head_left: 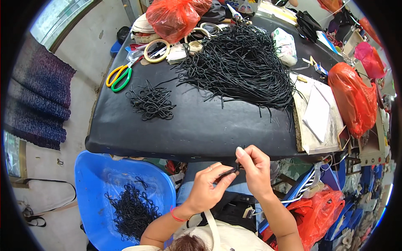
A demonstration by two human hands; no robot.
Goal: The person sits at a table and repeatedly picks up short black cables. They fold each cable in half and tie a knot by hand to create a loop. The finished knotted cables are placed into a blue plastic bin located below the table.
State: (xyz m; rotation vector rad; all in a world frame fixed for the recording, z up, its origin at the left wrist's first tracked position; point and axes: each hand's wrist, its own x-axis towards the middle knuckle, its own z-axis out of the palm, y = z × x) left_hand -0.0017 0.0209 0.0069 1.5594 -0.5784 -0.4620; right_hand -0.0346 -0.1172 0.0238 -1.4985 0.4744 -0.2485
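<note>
Over the table's front edge, my left hand is closed round a short length of black cord. My right hand pinches the same cord close beside it, thumb raised against the fingers. The cord's ends are partly hidden by my fingers. On the black tabletop beyond my hands lies a large heap of long black cords. A smaller pile of looped black cords sits to its left.
A blue tub at lower left holds many knotted black cords. Scissors with yellow and green handles lie at the table's left, near a tape roll. Red plastic bags and a pale board are at right.
</note>
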